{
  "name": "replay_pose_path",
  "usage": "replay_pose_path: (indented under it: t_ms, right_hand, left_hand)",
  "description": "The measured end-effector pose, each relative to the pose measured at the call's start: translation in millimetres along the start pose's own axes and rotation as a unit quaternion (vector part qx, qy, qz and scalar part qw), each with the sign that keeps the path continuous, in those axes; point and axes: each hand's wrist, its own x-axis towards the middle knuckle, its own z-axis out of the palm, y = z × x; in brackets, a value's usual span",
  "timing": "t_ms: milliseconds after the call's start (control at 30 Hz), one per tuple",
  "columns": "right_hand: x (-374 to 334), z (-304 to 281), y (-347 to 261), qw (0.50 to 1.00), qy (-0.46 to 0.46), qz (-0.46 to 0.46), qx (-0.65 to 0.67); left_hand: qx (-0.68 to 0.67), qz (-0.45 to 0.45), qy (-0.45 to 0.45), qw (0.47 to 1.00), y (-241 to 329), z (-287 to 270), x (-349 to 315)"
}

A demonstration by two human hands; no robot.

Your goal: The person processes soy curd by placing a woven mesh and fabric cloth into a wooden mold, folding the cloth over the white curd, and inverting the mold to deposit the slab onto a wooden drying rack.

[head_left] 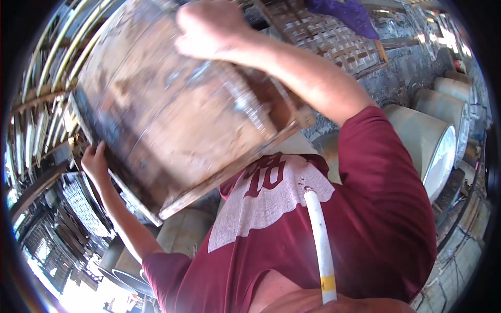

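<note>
A worn, shallow wooden tray (177,125) with a raised rim fills the upper left, tilted and partly smeared by motion. My left hand (95,163) grips its left rim, with the fingers behind the edge. Over the tray's upper part is my right hand (213,30), closed like a fist and blurred; whatever it may hold is hidden. Below my right wrist, a pale blurred strip (245,101) runs along the right part of the tray. Stains and rough patches mark the brown surface.
Large metal drums (417,138) stand along the right, and more drums (133,263) are at lower left. A woven bamboo panel (334,39) with purple cloth (347,14) leans behind. Bamboo poles (62,47) line the upper left. A white cigarette (319,235) juts up in front of my maroon shirt.
</note>
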Motion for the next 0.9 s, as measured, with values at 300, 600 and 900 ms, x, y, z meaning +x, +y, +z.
replay_pose_path:
  t_ms: [300, 600, 900]
  right_hand:
    - [-63, -58, 179, 0.965, 0.022, 0.175, 0.194]
    - [-222, -58, 472, 0.907, 0.057, 0.389, 0.152]
    - [-296, -49, 601, 0.856, 0.036, 0.509, -0.081]
  left_hand:
    - [0.082, 0.145, 0.003, 0.986, 253, -17, -15]
    - [0.217, 0.176, -0.199, 0.939, 557, 226, -14]
    - [0.026, 0.069, -0.238, 0.968, 574, 484, -59]
